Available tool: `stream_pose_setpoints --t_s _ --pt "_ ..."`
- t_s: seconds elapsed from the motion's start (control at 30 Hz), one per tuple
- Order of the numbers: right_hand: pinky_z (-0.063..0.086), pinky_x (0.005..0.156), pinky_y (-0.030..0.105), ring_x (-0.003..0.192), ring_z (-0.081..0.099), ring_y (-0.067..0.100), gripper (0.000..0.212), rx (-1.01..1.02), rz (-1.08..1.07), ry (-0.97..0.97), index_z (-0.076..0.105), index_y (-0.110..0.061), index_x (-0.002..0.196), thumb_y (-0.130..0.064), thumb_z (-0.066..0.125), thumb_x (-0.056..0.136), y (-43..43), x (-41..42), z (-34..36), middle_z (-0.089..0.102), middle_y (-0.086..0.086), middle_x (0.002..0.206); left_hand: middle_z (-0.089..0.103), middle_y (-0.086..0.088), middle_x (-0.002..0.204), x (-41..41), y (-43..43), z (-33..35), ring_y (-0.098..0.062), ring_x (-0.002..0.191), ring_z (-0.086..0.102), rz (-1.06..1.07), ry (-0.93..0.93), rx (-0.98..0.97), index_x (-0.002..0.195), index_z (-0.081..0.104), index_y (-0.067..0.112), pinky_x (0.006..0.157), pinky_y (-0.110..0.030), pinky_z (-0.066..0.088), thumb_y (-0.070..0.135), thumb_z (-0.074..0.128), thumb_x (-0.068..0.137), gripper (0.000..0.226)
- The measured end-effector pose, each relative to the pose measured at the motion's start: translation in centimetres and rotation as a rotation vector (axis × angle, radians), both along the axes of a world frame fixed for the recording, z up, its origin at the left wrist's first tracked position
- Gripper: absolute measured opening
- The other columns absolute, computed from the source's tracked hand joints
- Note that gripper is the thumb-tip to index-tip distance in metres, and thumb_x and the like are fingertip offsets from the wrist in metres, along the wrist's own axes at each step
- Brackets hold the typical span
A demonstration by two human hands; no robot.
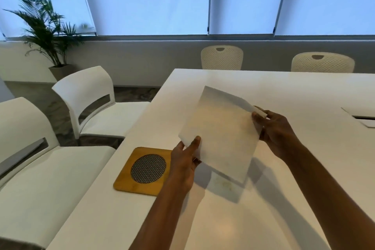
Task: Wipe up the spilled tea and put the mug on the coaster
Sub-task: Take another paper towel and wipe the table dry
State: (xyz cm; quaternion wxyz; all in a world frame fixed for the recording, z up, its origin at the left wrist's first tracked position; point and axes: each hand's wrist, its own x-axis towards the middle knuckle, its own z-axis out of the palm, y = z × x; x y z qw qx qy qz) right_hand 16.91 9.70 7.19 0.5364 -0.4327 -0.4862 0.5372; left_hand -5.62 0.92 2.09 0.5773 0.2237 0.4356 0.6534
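Note:
A white paper napkin (221, 134) is held flat in the air above the white table (294, 91). My left hand (185, 160) pinches its near left corner, and my right hand (273, 128) pinches its right edge. Under the napkin, a faint yellowish tea stain (225, 184) marks the table. A square wooden coaster (143, 170) with a round metal mesh centre lies by the table's left edge, just left of my left hand. No mug is in view.
Two white chairs (87, 103) stand along the table's left side. Two perforated chair backs (222, 57) rise behind the far edge. A cable hatch (363, 119) is set in the table at the right. A potted palm (50, 32) stands far left.

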Motion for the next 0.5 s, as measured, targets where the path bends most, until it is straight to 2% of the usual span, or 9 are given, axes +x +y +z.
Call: stream_pose_setpoints --t_s 0.07,0.13,0.23,0.3,0.37,0.43,0.5 --pt "0.060 0.074 0.048 0.091 0.070 0.030 0.021 0.099 -0.013 -0.091 0.069 -0.016 0.107 -0.014 0.070 0.086 -1.0 0.5 0.0 0.073 0.010 0.105 0.072 -0.014 0.099 0.2 0.1 -0.4 -0.022 0.081 0.071 0.082 0.080 0.004 0.104 0.066 0.007 0.064 -0.031 0.058 0.006 0.074 0.079 0.026" --pt "0.060 0.075 0.042 0.092 0.070 0.022 0.023 0.234 -0.005 -0.184 0.070 -0.014 0.106 -0.007 0.072 0.083 -2.3 0.3 0.2 0.073 0.006 0.106 0.072 -0.013 0.097 0.0 0.2 -0.6 -0.025 0.085 0.070 0.136 0.167 0.014 0.105 0.066 0.006 0.063 -0.031 0.057 0.003 0.075 0.077 0.030" --pt "0.053 0.076 0.016 0.094 0.069 0.002 0.015 0.383 0.052 -0.289 0.067 -0.005 0.096 0.001 0.070 0.083 -4.6 -1.1 -0.5 0.074 -0.012 0.104 0.073 -0.009 0.084 -0.7 0.2 -0.9 -0.021 0.074 0.071 0.189 0.235 0.033 0.097 0.069 0.010 0.058 -0.028 0.056 0.001 0.075 0.076 0.023" --pt "0.049 0.079 0.007 0.100 0.067 -0.002 0.014 0.457 0.144 -0.373 0.065 0.000 0.097 0.003 0.068 0.083 -6.1 -2.2 -1.4 0.073 -0.016 0.108 0.073 -0.009 0.082 -1.1 0.3 -1.2 -0.020 0.072 0.071 0.187 0.236 0.038 0.093 0.069 0.012 0.058 -0.028 0.056 0.001 0.076 0.075 0.022" --pt "0.049 0.088 0.011 0.111 0.063 0.001 0.014 0.527 0.246 -0.463 0.064 -0.004 0.097 0.001 0.067 0.084 -7.2 -2.9 -2.4 0.071 -0.014 0.115 0.074 -0.010 0.086 -1.2 0.5 -1.4 -0.022 0.078 0.071 0.151 0.183 0.027 0.098 0.069 0.011 0.061 -0.030 0.057 0.004 0.074 0.078 0.021" --pt "0.047 0.096 0.016 0.120 0.058 0.001 0.017 0.535 0.340 -0.534 0.064 -0.016 0.093 -0.001 0.067 0.085 -7.8 -3.4 -3.2 0.068 -0.016 0.120 0.074 -0.009 0.089 -1.3 0.7 -1.3 -0.021 0.079 0.070 0.120 0.119 0.000 0.103 0.067 0.007 0.062 -0.030 0.058 0.004 0.065 0.085 0.018" --pt "0.042 0.102 0.016 0.125 0.051 -0.004 0.023 0.539 0.378 -0.644 0.063 -0.027 0.093 -0.006 0.068 0.086 -8.0 -3.9 -3.8 0.064 -0.026 0.122 0.072 -0.002 0.076 -1.3 1.1 -1.1 -0.013 0.068 0.068 0.088 0.104 -0.010 0.104 0.066 0.006 0.059 -0.026 0.056 0.002 0.054 0.091 0.018"
